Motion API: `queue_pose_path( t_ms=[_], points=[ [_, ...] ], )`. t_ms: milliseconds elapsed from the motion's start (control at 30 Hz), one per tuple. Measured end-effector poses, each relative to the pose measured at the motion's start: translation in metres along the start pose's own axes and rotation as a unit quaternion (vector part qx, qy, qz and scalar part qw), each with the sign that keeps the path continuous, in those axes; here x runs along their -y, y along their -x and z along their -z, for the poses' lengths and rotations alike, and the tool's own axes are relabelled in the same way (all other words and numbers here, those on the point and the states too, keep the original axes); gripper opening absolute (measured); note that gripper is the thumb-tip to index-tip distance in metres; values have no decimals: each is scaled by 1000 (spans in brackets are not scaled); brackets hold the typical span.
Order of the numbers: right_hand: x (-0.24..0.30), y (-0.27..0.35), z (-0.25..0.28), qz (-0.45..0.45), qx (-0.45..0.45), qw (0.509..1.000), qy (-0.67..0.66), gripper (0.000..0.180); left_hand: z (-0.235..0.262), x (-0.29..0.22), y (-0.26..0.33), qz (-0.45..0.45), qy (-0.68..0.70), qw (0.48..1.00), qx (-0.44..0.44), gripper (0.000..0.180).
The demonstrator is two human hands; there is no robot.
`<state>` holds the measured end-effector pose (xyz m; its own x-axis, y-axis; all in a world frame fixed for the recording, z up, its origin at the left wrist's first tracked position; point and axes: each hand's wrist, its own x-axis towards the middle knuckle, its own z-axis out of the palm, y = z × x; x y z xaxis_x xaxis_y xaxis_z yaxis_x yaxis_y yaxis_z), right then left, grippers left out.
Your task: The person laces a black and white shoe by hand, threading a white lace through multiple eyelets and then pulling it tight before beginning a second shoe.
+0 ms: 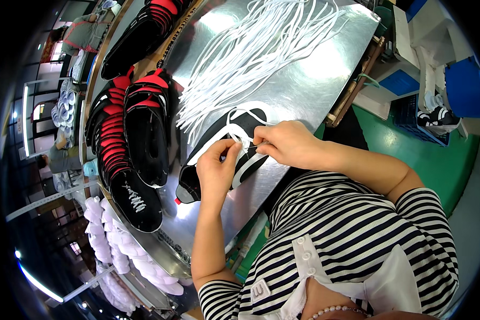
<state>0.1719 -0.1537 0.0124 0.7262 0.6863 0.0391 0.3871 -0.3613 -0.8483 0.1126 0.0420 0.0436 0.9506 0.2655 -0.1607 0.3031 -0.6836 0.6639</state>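
A person in a black-and-white striped shirt works at a shiny metal tabletop, both bare hands meeting over a black-and-white shoe upper that lies flat near the tabletop's front edge. The left hand rests on the middle of the upper, its thumb and forefinger pinched shut on a white lace at the eyelets. The right hand sits just beside it, on the upper's far side, its fingers likewise closed on the lace where it crosses the tongue; the two grips almost touch. The toe of the upper points toward the lower left, where a small red tip shows at its end.

Behind the hands, a loose bundle of white laces fans across the tabletop, its strands trailing down to the heel end of the upper. To the person's left, a row of black-and-red shoe uppers lies overlapping along the curved rim of the tabletop, with one more black-and-red upper farther back. Below the rim, stacks of white moulded pieces run along a lower shelf. To the right, beyond the tabletop's edge, a green floor shows, and on it a blue crate holding more shoes stands among white and blue boxes.
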Motion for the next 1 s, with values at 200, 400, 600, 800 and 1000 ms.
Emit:
queue_pose_path(
  t_ms=[200,400,600,800,1000],
  points=[
    [1,-1,-2,-21,0,1000,0,16,-2,-6,-2,-32,-47,998,-3,22],
    [1,1,0,-37,15,998,-40,17,-4,-5,-1,-27,-57,998,-22,24],
    [3,2,-5,-22,-14,999,-21,15,2,1,1,-26,70,996,57,20],
    [8,2,-27,-31,0,998,54,24,-11,-17,25,-146,-48,988,31,21],
    [7,20,1,-18,46,997,55,25,-8,-27,38,-222,-126,967,-21,21]
  ],
)
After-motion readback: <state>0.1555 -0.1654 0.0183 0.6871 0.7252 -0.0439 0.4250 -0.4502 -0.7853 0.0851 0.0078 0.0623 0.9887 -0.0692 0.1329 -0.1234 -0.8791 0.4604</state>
